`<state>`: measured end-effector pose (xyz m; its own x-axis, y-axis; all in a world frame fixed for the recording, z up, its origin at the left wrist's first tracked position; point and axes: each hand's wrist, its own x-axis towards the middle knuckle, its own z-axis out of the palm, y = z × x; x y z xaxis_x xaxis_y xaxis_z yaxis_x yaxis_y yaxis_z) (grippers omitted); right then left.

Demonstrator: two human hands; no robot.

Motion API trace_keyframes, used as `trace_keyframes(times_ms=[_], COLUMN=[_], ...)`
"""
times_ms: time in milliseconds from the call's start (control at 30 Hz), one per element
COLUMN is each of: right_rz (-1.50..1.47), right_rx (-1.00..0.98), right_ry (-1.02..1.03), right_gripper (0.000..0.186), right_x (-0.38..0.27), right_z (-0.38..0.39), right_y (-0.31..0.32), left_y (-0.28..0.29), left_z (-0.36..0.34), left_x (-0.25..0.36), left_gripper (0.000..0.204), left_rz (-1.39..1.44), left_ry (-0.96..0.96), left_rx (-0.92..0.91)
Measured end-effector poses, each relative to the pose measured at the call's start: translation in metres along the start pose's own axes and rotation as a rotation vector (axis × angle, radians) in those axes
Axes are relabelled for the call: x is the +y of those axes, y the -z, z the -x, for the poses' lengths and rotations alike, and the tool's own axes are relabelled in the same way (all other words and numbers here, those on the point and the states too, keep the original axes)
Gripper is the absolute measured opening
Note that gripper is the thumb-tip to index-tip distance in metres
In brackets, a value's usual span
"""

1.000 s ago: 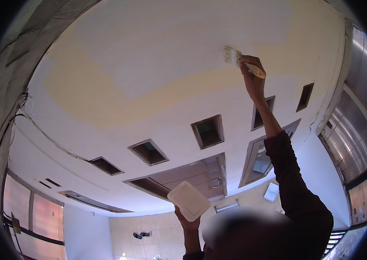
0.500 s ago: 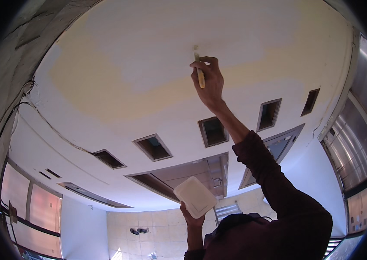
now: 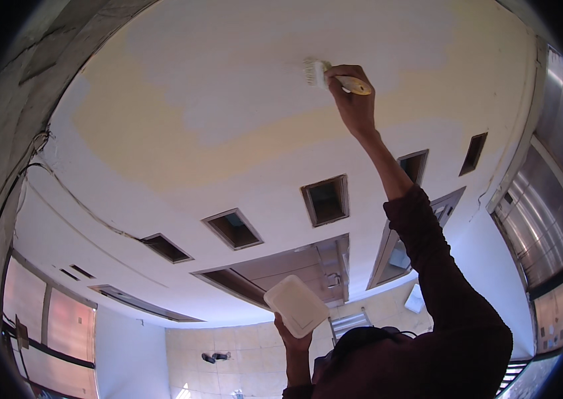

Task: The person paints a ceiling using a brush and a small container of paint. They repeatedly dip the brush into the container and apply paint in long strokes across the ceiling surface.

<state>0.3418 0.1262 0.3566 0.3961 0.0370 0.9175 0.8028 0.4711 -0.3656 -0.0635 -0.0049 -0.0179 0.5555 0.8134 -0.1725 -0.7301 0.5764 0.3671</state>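
Observation:
A paintbrush with a yellowish handle [image 3: 356,85] is gripped in my right hand [image 3: 356,113], raised on an outstretched arm. Its pale bristles lie at the wall [image 3: 255,80], which carries patches of white and pale yellow. Whether the bristle tips touch the surface I cannot tell. Lower down, my left hand [image 3: 294,340] holds up a white rectangular tub [image 3: 296,307] by its lower left side, well apart from the brush. The fingers of that hand are partly hidden behind the tub, and its contents do not show.
Below the painted area runs a row of framed openings, one of them a square vent opening [image 3: 326,201]. A brown door [image 3: 288,263] is under them. Loose cables [image 3: 88,203] hang at the left. A ladder [image 3: 349,324] and dark shoes [image 3: 215,357] are on the tiled floor side.
My right hand has moved up and to the right, and the brush has turned from upright to sideways with its broad face showing. My left hand and the tub have barely shifted.

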Motion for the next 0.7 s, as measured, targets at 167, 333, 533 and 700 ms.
trace_keyframes(times_ms=[167, 333, 533, 700], right_rz=[0.277, 0.546, 0.318, -0.113], right_rx=[0.178, 0.246, 0.054, -0.273], right_ry=[-0.051, 0.079, 0.141, -0.023], right_gripper=[0.009, 0.011, 0.016, 0.010], right_x=[0.049, 0.040, -0.045, -0.108], right_z=[-0.038, -0.027, 0.029, 0.047], right_y=[0.117, 0.095, -0.065, -0.157], left_y=[-0.011, -0.010, -0.008, -0.010], left_z=[-0.002, -0.001, 0.002, -0.002], left_x=[0.001, 0.001, 0.002, 0.000], left_gripper=[0.072, 0.071, 0.079, 0.080], left_rz=[0.020, 0.045, -0.034, -0.005], left_ry=[0.023, 0.017, -0.007, -0.032], left_rx=[0.026, 0.021, 0.022, 0.011])
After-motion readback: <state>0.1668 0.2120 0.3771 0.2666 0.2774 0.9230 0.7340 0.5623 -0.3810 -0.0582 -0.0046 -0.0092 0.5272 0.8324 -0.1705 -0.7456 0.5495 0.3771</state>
